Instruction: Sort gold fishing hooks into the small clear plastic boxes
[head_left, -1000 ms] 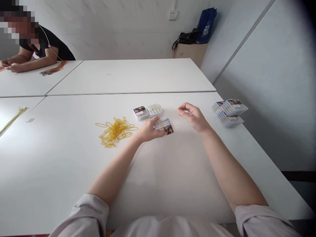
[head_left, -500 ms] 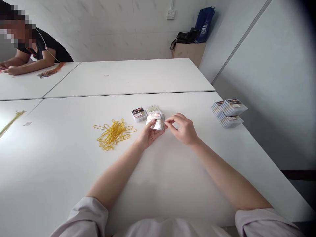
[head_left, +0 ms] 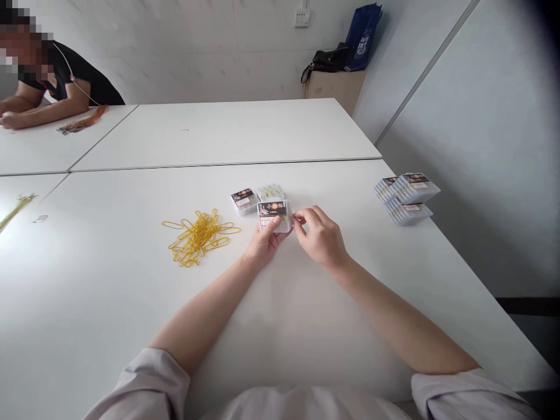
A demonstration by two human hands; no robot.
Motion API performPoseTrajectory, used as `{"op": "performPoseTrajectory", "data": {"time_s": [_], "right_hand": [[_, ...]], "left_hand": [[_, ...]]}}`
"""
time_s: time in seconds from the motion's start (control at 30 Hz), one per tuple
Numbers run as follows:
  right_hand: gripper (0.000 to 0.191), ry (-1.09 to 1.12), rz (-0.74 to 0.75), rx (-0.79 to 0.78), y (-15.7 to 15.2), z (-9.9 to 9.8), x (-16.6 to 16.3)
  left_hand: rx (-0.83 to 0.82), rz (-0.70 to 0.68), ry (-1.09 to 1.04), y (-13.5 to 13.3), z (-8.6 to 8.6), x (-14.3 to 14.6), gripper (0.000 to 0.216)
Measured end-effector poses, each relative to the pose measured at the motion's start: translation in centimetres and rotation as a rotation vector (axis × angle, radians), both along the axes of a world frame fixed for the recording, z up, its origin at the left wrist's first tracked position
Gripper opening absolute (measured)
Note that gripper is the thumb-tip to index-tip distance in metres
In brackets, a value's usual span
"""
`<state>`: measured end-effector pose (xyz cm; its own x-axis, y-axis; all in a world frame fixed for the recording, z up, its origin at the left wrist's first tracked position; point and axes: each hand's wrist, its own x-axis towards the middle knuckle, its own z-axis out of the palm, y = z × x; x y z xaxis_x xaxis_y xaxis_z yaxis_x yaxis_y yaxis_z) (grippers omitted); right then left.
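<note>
My left hand (head_left: 262, 242) grips a stack of small clear plastic boxes (head_left: 274, 211), thumb on top and fingers beneath. The top box bears a black printed label, and a thin yellow rubber band (head_left: 285, 216) crosses it. At the stack's right edge my right hand (head_left: 321, 236) is closed in a pinch at the end of the band. Just behind the stack, more of these boxes (head_left: 245, 201) lie on the table, one pile label up and another pile (head_left: 270, 192) with pale contents showing. To the left is a loose heap of yellow rubber bands (head_left: 201, 238).
Stacked boxes (head_left: 409, 195) stand near the table's right edge. A co-worker (head_left: 56, 87) leans on the far left table beside an orange bundle (head_left: 83, 121). Green strands (head_left: 17, 210) lie at the left. Bags (head_left: 363, 38) rest on a carton (head_left: 335, 87) by the wall.
The held stack has tilted, so its top label now reads clearly instead of glaring. My right fingers stay at its right edge. The whole view has shifted slightly.
</note>
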<state>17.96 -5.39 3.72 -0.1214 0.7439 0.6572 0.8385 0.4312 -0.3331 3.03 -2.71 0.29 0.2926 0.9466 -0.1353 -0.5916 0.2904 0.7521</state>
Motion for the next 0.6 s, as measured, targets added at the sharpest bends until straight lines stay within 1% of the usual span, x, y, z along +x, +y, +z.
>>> {"op": "performPoseTrajectory", "data": {"time_s": [0.1,0.2,0.3,0.43,0.5,0.6], "right_hand": [[0.015,0.069,0.061,-0.032,0.2,-0.3,0.2],[0.015,0.056,0.115,-0.076,0.6,-0.5,0.6],[0.013,0.031,0.078,-0.099,0.8,-0.2,1.1],[0.012,0.036,-0.005,-0.062,1.0,0.6,1.8],[0.012,0.016,0.009,-0.069,1.1,0.8,1.9],[0.014,-0.02,0.074,-0.093,1.1,0.8,1.7]], "left_hand": [[0.002,-0.012,0.007,-0.1,0.0,0.0,0.047],[0.006,-0.045,0.037,0.1,-0.3,-0.3,0.048],[0.02,-0.074,0.091,0.0,-0.3,-0.6,0.051],[0.029,-0.134,0.112,-0.2,0.0,-0.7,0.054],[0.023,-0.133,0.085,-0.2,0.1,-0.7,0.053],[0.002,-0.095,0.051,-0.1,-0.1,-0.6,0.049]]}}
